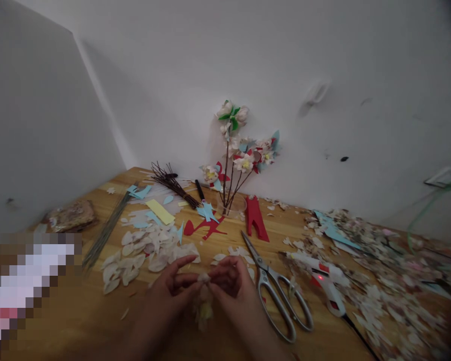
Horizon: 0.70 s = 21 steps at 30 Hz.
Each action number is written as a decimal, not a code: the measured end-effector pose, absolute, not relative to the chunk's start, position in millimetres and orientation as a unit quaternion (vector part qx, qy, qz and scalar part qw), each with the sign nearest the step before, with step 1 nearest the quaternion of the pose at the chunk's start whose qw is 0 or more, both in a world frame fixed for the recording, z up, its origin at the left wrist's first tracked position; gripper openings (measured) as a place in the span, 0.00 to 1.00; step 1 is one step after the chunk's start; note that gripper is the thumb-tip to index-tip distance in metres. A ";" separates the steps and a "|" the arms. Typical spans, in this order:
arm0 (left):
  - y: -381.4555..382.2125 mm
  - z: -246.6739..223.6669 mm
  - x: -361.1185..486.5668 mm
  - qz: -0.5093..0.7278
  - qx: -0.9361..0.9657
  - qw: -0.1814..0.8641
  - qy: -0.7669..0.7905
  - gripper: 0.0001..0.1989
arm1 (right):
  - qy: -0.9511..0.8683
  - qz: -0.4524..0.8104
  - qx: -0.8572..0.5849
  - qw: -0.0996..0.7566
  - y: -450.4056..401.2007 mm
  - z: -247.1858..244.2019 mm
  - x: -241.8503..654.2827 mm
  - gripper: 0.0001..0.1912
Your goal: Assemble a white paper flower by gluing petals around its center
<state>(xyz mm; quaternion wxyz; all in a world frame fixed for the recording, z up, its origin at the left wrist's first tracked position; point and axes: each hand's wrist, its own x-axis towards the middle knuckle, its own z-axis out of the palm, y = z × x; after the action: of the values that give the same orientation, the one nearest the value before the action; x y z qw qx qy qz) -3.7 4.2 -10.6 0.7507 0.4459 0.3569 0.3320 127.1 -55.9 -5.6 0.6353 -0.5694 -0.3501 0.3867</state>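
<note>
Left hand (176, 285) and right hand (231, 283) pinch the flower (204, 307); a hard squeeze could tear it, a jerk bump the scissors (263, 269) at three o'clock.

Through the head camera I watch my two bare forearms rise from the bottom edge and angle inward, the left forearm (145, 331) slanting up to the right and the right forearm (257, 326) slanting up to the left, both dim and a little soft in focus. My left hand (176, 286) is drawn into a fingertip pinch with its thumb pointing inward, one farther finger arching out above the others. My right hand (233, 283) faces it in a matching pinch, fingers curled over the thumb, the two sets of fingertips close together.
</note>
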 end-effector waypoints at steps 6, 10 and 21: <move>2.7 -9.5 -0.6 0.325 0.450 0.752 0.354 0.28 | -0.328 0.413 -0.537 0.659 -55.0 -10.9 133.0 0.19; 3.4 -12.1 1.5 0.333 0.466 0.738 0.356 0.22 | -0.338 0.387 -0.549 0.660 -53.5 -15.1 132.3 0.17; 5.1 -8.0 -4.9 0.343 0.451 0.735 0.372 0.14 | -0.609 -0.007 -0.611 0.505 -73.1 2.2 132.7 0.12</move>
<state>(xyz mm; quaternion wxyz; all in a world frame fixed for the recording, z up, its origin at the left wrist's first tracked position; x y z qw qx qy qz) -4.9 5.1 -8.0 0.7351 0.4515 0.3720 0.3427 132.7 -73.1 2.2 0.5051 -0.6113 -0.6093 -0.0068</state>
